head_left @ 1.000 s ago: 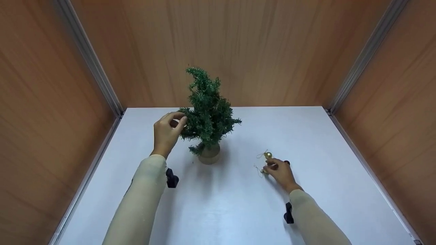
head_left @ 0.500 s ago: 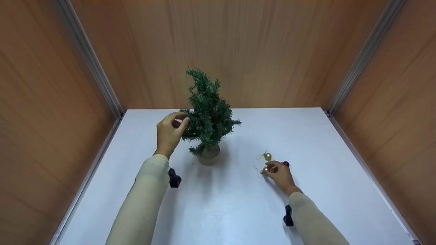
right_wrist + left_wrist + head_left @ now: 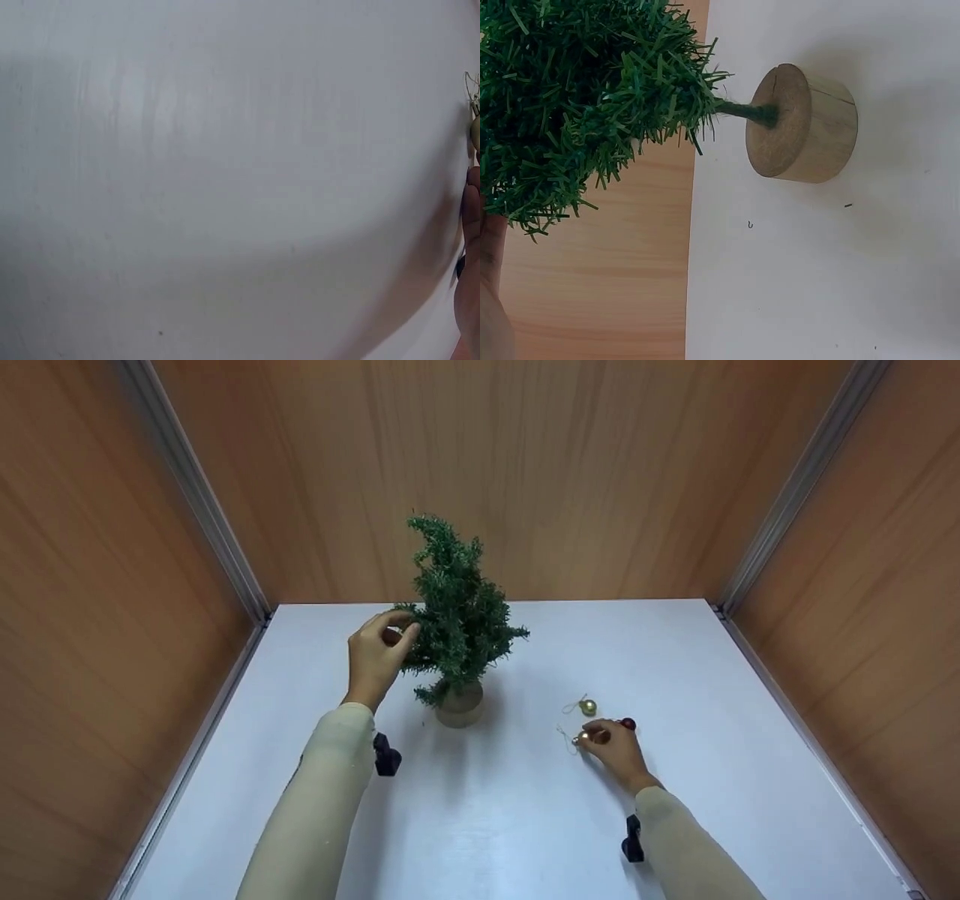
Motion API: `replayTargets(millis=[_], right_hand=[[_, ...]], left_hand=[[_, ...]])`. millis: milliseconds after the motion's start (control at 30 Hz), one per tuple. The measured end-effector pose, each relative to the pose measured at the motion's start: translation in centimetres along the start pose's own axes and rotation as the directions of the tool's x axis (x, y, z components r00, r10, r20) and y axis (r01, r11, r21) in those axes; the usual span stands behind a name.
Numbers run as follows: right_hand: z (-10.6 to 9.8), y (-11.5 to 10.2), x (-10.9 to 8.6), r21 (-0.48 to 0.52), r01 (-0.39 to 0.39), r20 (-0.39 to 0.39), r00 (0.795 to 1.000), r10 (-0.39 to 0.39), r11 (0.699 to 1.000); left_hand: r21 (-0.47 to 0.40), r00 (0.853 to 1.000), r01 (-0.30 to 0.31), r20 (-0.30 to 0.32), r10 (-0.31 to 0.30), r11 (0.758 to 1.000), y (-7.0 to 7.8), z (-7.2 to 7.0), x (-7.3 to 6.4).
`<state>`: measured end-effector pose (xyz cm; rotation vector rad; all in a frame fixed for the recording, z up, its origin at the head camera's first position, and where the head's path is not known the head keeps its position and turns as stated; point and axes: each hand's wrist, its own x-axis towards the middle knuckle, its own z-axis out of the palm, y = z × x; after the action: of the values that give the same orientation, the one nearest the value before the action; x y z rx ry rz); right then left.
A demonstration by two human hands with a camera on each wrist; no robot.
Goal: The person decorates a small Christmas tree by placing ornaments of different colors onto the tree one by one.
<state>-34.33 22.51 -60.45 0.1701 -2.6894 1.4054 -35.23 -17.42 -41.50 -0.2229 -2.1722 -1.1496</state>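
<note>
A small artificial Christmas tree [image 3: 457,615] stands upright on its round wooden base [image 3: 810,124]. My left hand [image 3: 375,656] is at the tree's left side, thumb and fingers curled at a branch; foliage partly hides the fingertips. In the left wrist view only part of that hand [image 3: 491,300] shows, against the needles. My right hand [image 3: 619,751] pinches a small shiny bauble [image 3: 582,737] with a string loop, low over the white table. Just beyond it lies a gold bauble [image 3: 589,707] with its string. A dark red bauble [image 3: 628,724] is beside the right hand's knuckles.
The white tabletop [image 3: 480,825] is bounded by a wood-grain back panel [image 3: 585,480] and side panels, with metal rails in the corners. Tiny dark bits [image 3: 847,205] lie near the tree's base. Each wrist carries a black camera.
The left hand has shifted slightly right along the tree's branch. The right hand stays nearly in place, its fingertips now on the small bauble. The view has tilted slightly.
</note>
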Motion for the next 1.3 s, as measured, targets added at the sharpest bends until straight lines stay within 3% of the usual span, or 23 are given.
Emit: replayTargets(millis=[900,1300], right_hand=[[-1.0,-0.6,-0.1,0.055,-0.032,-0.015,0.999,0.033,0.998],[-1.1,-0.8,0.1,0.135,-0.02,-0.047,0.999,0.027,0.991]], left_hand=[[-0.001,1.0,0.004,-0.019,-0.004,1.0,0.3,-0.3,-0.1],[-0.016,1.0,0.008,-0.018,-0.009,1.0,0.3,-0.1,-0.2]])
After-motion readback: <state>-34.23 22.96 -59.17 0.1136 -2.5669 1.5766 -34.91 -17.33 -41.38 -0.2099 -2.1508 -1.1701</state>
